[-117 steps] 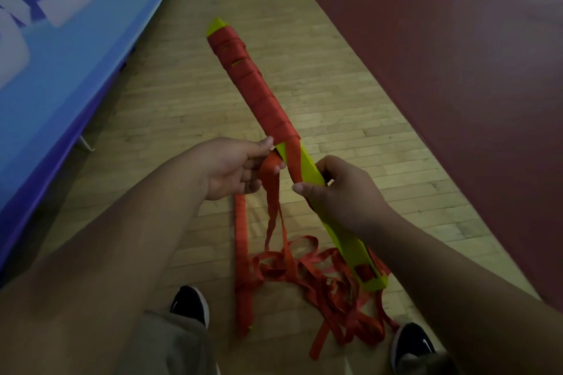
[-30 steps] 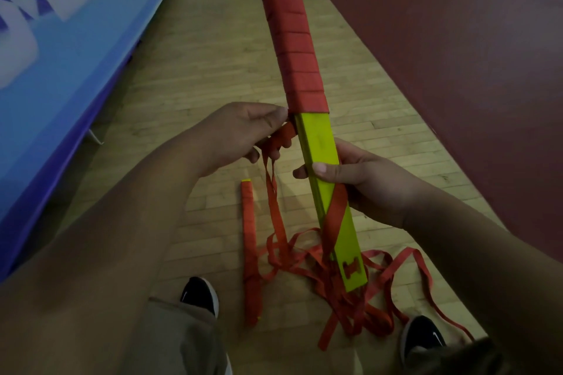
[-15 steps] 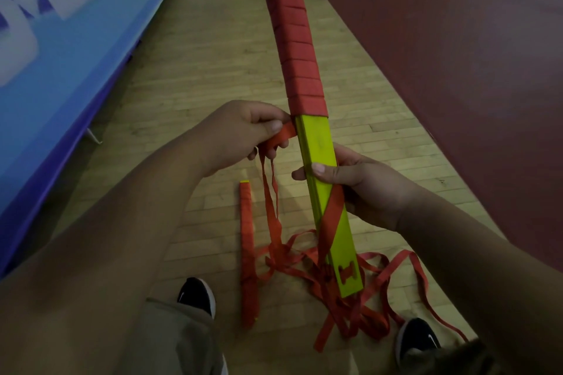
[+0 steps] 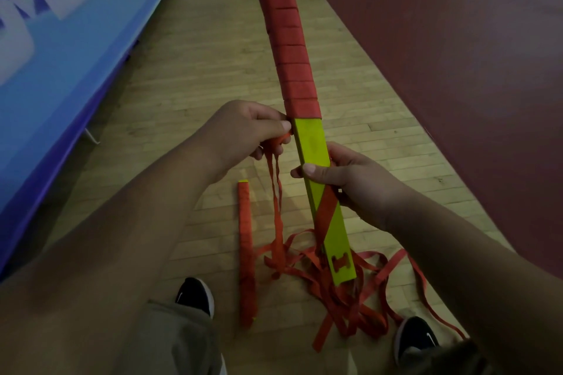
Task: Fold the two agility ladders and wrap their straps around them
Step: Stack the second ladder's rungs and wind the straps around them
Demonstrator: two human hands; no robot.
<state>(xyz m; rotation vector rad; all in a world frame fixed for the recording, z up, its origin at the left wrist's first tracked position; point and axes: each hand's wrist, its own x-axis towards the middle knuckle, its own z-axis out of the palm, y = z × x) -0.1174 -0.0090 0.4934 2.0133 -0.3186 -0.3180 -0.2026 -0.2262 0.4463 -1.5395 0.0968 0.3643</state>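
Since the earliest picture, red wrapping has crept further down the folded ladder, and the bundle has swung from a slant to nearly straight away from the wearer, its far end now reaching the top edge of the head view. Only the head view is given. In it, the right hand is clenched around the yellow-green rungs just below the last red turn, thumb across the front, apparently to keep the stack steady and square while strap goes on. Left of the ladder, the left hand pinches the red strap between thumb and fingers, touching the bundle's edge right where the wrapping ends, likely to keep tension for the next turn. From that hand the strap hangs down into a loose tangle on the wooden floor under the ladder's lower end, so plenty remains to wind. A second ladder, already fully wrapped in red, lies flat on the floor to the left of the held one, beside a black shoe.
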